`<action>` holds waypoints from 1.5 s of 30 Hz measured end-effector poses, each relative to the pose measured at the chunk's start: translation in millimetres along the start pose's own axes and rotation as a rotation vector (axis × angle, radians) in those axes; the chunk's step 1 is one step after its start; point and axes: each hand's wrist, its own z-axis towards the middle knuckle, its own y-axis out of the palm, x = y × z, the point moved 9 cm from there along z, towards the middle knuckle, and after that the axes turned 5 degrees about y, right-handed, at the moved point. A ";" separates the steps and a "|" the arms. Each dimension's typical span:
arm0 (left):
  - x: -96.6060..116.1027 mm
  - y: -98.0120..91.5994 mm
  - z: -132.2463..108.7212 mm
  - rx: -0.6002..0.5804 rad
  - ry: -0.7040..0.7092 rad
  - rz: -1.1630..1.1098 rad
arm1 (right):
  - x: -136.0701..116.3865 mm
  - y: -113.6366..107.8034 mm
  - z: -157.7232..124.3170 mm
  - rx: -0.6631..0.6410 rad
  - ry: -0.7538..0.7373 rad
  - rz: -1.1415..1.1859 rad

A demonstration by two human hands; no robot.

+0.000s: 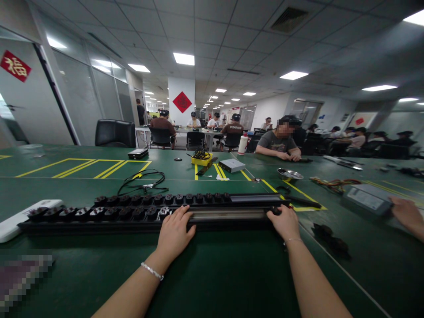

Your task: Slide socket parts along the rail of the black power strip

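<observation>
The nearer black rail (228, 213) lies across the green table (225, 278) at the person's twelve o'clock, its long axis running nine to three. The left hand (175, 229) rests on it, thumb spread from fingers; I can't tell whether it grips. That hand is the nearer to the end socket (164, 212), whose row stretches toward nine. At its three o'clock, past bare channel, the right hand (286, 221) pinches a small black piece (274, 210); whether that's loose, I can't tell.

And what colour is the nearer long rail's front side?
Black; the nearer long rail shows best in the head view.
</observation>
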 end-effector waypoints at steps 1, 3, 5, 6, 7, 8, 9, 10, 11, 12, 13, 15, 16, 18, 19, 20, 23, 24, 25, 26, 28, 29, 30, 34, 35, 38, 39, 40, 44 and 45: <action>0.0 0.0 0.0 0.000 0.000 -0.001 | 0.1 0.0 0.1 -0.001 0.003 -0.003; 0.2 0.0 0.0 -0.003 0.001 0.000 | 0.2 -0.4 0.2 0.000 0.005 0.001; 0.8 -0.3 0.0 -0.007 0.004 0.004 | 0.6 0.0 0.6 -0.007 0.006 0.016; 1.2 -0.7 0.1 -0.008 0.005 0.006 | 1.1 0.7 0.9 -0.015 0.009 0.024; 1.6 -1.2 0.2 -0.009 0.005 0.007 | 1.7 1.4 1.3 -0.020 0.013 0.030; 1.9 -1.7 0.3 -0.010 0.005 0.008 | 2.0 1.9 1.7 -0.023 0.014 0.035; 2.0 -2.3 0.4 -0.008 0.004 0.007 | 2.2 2.1 2.0 -0.021 0.013 0.038; 2.2 -2.9 0.4 -0.006 0.003 0.007 | 2.4 2.0 2.4 -0.015 0.012 0.041; 2.2 -3.4 0.4 -0.003 0.003 0.007 | 2.4 2.0 2.7 -0.010 0.010 0.044; 2.2 -3.7 0.4 0.000 0.003 0.008 | 2.5 2.0 2.9 -0.006 0.008 0.048; 2.1 -3.8 0.4 0.000 0.003 0.010 | 2.7 2.2 3.1 -0.006 0.009 0.052; 2.1 -3.5 0.3 -0.001 0.002 0.012 | 3.9 2.4 3.2 -0.013 0.024 0.058; 2.2 -3.3 0.4 -0.003 0.001 0.012 | 4.2 1.9 3.1 -0.016 0.030 0.060; 2.5 -3.2 0.6 -0.006 -0.001 0.009 | 3.8 0.8 2.6 -0.027 0.038 0.061; 2.6 -3.2 0.6 -0.007 -0.002 0.007 | 3.6 0.5 2.3 -0.037 0.044 0.060; 2.7 -3.2 0.7 -0.008 -0.002 0.005 | 3.1 0.1 1.9 -0.048 0.049 0.058; 2.6 -3.0 0.6 -0.010 -0.001 0.011 | 1.2 -1.7 0.7 -0.064 0.059 0.052; 2.4 -2.8 0.5 -0.011 0.000 0.016 | 0.4 -2.6 0.3 -0.062 0.058 0.050; 2.0 -2.6 0.4 -0.013 0.001 0.021 | -0.4 -3.4 0.0 -0.060 0.057 0.050; 1.8 -2.3 0.4 -0.015 0.002 0.024 | -0.9 -3.9 -0.2 -0.060 0.058 0.051; 1.5 -1.7 0.4 -0.022 0.003 0.026 | -0.6 -4.1 -0.5 -0.065 0.069 0.053; 1.4 -1.6 0.4 -0.023 0.004 0.025 | -0.3 -4.1 -0.6 -0.067 0.074 0.053; 1.4 -1.5 0.4 -0.023 0.005 0.025 | -0.1 -4.2 -0.5 -0.067 0.077 0.054; 1.9 -2.0 0.3 -0.019 0.009 0.024 | 0.5 -3.5 0.3 -0.064 0.066 0.066; 2.0 -2.2 0.3 -0.017 0.010 0.024 | 0.9 -2.8 0.6 -0.065 0.063 0.069; 2.4 -2.6 0.5 -0.014 0.008 0.020 | 2.4 -0.9 2.0 -0.056 0.056 0.076; 2.4 -2.7 0.5 -0.013 0.007 0.019 | 2.6 -0.7 2.5 -0.047 0.050 0.078; 2.3 -2.7 0.6 -0.013 0.006 0.017 | 2.6 -0.5 3.0 -0.040 0.044 0.081; 1.6 -2.1 0.6 -0.017 0.001 0.022 | 4.1 1.2 4.4 -0.042 0.040 0.096; 1.5 -1.9 0.6 -0.017 0.002 0.022 | 4.9 1.6 4.6 -0.046 0.045 0.097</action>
